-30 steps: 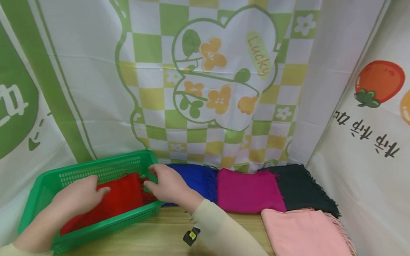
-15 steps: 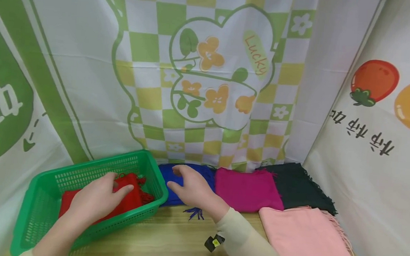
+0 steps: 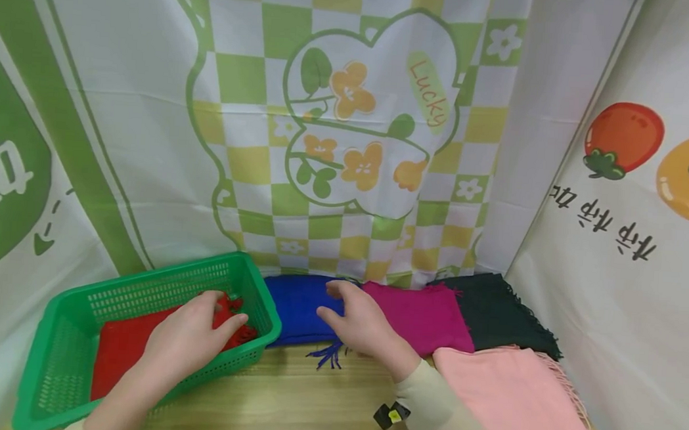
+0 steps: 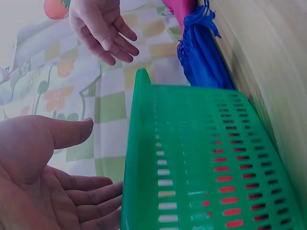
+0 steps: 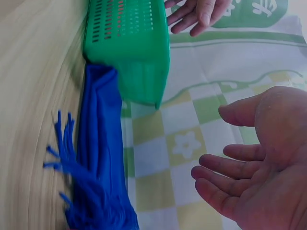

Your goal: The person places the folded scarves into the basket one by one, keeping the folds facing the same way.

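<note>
A folded red scarf [image 3: 125,341] lies inside the green plastic basket [image 3: 53,329] at the left. Above it my left hand [image 3: 189,337] hovers over the basket's right half, fingers relaxed and thumb apart, gripping nothing. The left wrist view shows that hand's bare palm beside the basket wall [image 4: 192,143]. My right hand [image 3: 364,321] is held over the place where the folded blue scarf [image 3: 294,304] and the magenta scarf [image 3: 421,315] meet. Its palm is bare in the right wrist view, with the blue scarf [image 5: 98,143] below. Blue fringe [image 3: 327,355] spills onto the table.
A dark green fringed scarf [image 3: 492,313] lies at the back right, and a folded pink scarf [image 3: 511,399] sits in front of it. The wooden table [image 3: 285,405] meets a printed cloth backdrop [image 3: 351,110] behind, with cloth walls at both sides.
My right hand has moved from the basket's right end to the right, over the blue and magenta scarves. My left hand has shifted rightward above the red scarf, which stays in the basket.
</note>
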Action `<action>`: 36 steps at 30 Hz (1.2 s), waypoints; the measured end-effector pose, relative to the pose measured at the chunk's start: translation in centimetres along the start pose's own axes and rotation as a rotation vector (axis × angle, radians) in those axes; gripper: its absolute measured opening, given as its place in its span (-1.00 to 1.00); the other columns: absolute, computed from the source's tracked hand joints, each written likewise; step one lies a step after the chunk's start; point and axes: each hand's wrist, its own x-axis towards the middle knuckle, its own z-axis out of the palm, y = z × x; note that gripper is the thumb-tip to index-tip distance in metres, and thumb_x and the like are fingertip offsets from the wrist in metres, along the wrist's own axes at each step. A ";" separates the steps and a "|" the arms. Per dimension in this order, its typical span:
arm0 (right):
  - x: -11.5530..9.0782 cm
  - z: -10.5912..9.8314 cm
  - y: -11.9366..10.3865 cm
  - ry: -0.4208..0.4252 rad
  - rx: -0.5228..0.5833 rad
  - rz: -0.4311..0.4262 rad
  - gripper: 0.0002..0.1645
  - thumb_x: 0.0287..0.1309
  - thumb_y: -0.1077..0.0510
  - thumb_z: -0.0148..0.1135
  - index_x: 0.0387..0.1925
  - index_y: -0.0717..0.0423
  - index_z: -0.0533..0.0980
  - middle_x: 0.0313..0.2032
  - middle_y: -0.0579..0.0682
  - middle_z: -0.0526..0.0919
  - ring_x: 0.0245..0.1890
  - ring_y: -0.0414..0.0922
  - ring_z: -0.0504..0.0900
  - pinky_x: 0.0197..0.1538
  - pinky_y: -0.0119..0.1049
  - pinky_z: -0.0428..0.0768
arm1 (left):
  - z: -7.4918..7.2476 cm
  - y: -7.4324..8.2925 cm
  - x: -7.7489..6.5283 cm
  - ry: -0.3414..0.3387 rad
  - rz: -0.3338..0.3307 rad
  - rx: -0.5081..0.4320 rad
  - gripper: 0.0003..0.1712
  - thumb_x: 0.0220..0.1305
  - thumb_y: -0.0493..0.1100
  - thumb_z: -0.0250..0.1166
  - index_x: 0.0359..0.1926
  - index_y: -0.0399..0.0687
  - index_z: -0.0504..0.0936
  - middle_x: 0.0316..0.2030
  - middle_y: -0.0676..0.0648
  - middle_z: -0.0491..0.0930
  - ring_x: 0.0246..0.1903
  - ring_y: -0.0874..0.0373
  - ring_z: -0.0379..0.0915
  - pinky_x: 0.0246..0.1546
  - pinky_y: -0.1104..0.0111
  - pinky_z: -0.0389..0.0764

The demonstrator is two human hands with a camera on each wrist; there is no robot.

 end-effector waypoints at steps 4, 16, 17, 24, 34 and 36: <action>-0.8 -1.1 1.1 0.035 -0.020 0.004 -0.31 0.62 -0.05 0.34 0.57 0.17 0.43 0.39 0.10 0.65 0.40 0.11 0.63 0.39 0.14 0.61 | 0.7 0.7 0.0 0.008 0.015 -0.021 -0.16 0.54 0.29 0.38 0.45 -0.32 0.53 0.26 -0.23 0.71 0.02 -0.12 0.75 -0.26 0.03 0.74; -3.6 -4.0 4.3 0.124 -0.041 0.124 -0.35 0.55 0.00 0.42 0.49 0.18 0.50 0.37 0.07 0.67 0.38 0.12 0.64 0.39 0.16 0.61 | 2.6 3.0 -0.1 0.025 0.104 -0.009 -0.14 0.53 0.23 0.43 0.47 -0.39 0.52 0.33 -0.35 0.64 0.29 -0.31 0.61 0.04 -0.21 0.75; -3.9 -4.2 4.6 0.130 -0.044 0.131 -0.35 0.55 0.00 0.42 0.49 0.18 0.50 0.36 0.07 0.68 0.38 0.12 0.64 0.39 0.17 0.60 | 2.8 3.2 -0.1 0.029 0.111 -0.009 -0.15 0.53 0.21 0.44 0.46 -0.39 0.53 0.34 -0.35 0.63 0.31 -0.32 0.60 0.07 -0.23 0.74; -5.8 -6.1 6.9 0.154 -0.079 0.160 -0.32 0.55 0.00 0.40 0.50 0.23 0.48 0.36 0.12 0.67 0.39 0.15 0.63 0.43 0.20 0.57 | 3.4 4.7 0.0 0.060 0.162 0.007 -0.24 0.51 0.13 0.49 0.42 -0.36 0.59 0.33 -0.34 0.64 0.33 -0.32 0.57 0.14 -0.23 0.72; -8.6 -8.6 9.3 0.154 -0.121 0.220 -0.26 0.59 -0.08 0.35 0.55 0.23 0.42 0.40 0.17 0.64 0.40 0.21 0.61 0.39 0.28 0.58 | 4.2 6.0 0.1 0.097 0.210 -0.010 -0.30 0.51 0.10 0.50 0.38 -0.35 0.62 0.30 -0.31 0.66 0.34 -0.29 0.56 0.21 -0.19 0.69; -9.1 -9.0 9.8 0.153 -0.128 0.231 -0.25 0.60 -0.07 0.34 0.56 0.23 0.40 0.40 0.18 0.63 0.40 0.22 0.61 0.38 0.29 0.58 | 4.5 6.3 0.2 0.113 0.226 -0.017 -0.29 0.51 0.09 0.50 0.38 -0.37 0.62 0.31 -0.32 0.66 0.38 -0.31 0.52 0.28 -0.21 0.65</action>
